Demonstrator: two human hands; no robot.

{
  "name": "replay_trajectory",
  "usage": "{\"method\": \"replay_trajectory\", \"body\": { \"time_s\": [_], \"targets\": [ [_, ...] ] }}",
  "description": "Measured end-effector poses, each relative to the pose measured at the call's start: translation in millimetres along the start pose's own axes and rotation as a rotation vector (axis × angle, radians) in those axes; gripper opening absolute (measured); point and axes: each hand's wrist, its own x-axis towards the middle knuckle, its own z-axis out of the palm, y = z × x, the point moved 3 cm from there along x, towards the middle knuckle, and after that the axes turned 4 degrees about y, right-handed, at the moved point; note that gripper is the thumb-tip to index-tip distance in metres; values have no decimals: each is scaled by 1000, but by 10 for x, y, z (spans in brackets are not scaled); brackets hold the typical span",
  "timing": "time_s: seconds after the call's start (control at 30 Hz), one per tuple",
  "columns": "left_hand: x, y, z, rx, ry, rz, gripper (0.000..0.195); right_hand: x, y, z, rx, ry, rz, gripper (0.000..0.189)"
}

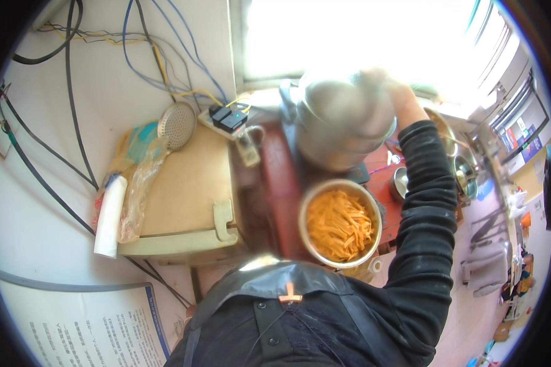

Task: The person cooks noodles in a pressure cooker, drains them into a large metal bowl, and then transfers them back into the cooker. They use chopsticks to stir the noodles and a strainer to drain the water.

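Note:
My right hand [385, 87] reaches forward to the top of a large metal pot [326, 147]. Blur and window glare hide the fingers, and a dark part, perhaps a handle, shows beside them. Whether the hand grips it I cannot tell. The upper part of the pot is smeared by movement. Nearer my body stands a round metal bowl [304, 229], heaped with orange strips of food [340, 225]. My left hand is out of view.
A red table [390, 215] carries the pot and a small metal bowl [399, 182]. To the left, a beige-topped cabinet [188, 192] bears a perforated metal skimmer [177, 124], a white roll [110, 218], plastic bags [142, 183] and a power strip [211, 121]. Cables [69, 91] hang along the wall.

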Motion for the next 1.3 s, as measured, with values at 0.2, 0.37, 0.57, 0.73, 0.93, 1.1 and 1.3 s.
{"method": "replay_trajectory", "body": {
  "time_s": [0.2, 0.37, 0.57, 0.73, 0.93, 1.1, 1.3],
  "targets": [
    [86, -18, 90, -6, -105, -27, 33, -221, -316, -319, -53, -3, 23, 56],
    [118, -75, 201, -22, -106, -47, 34, -53, -157, -87, -102, 17, -15, 55],
    [73, -89, 242, -26, -120, -52, 35, 163, 15, -18, -223, 63, -117, 50],
    [73, -97, 211, -22, -137, -50, 36, 448, 588, -243, 56, 255, 121, 71],
    [118, -76, 143, -20, -149, -41, 38, 514, 1053, -502, 377, 446, 209, 56],
    [143, -68, 117, -23, -142, -42, 40, 481, 1137, -559, 505, 366, 218, 50],
    [170, -70, 138, -35, -130, -39, 42, 665, 1201, -266, 332, 583, -40, 55]
  ]
}}
